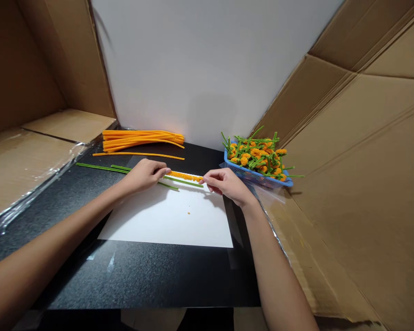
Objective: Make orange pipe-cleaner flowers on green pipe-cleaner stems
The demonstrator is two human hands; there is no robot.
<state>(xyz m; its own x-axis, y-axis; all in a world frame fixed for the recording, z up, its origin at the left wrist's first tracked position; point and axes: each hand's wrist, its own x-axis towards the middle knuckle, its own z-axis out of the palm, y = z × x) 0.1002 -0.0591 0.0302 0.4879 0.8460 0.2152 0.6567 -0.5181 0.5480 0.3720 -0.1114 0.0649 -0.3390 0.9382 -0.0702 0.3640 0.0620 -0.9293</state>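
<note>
Fuzzy orange chenille stem (185, 176) pinched between the left grip (145, 176) and right grip (226, 180), both closed.

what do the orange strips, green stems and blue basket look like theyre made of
The orange strips look like pipe cleaners: soft, matte chenille fibre, likely over thin wire, since they hold gentle bends. The green stems look like the same fuzzy material, though their fibre is harder to make out. The blue basket looks like moulded plastic, judging by its smooth, even colour and regular lattice.
</note>
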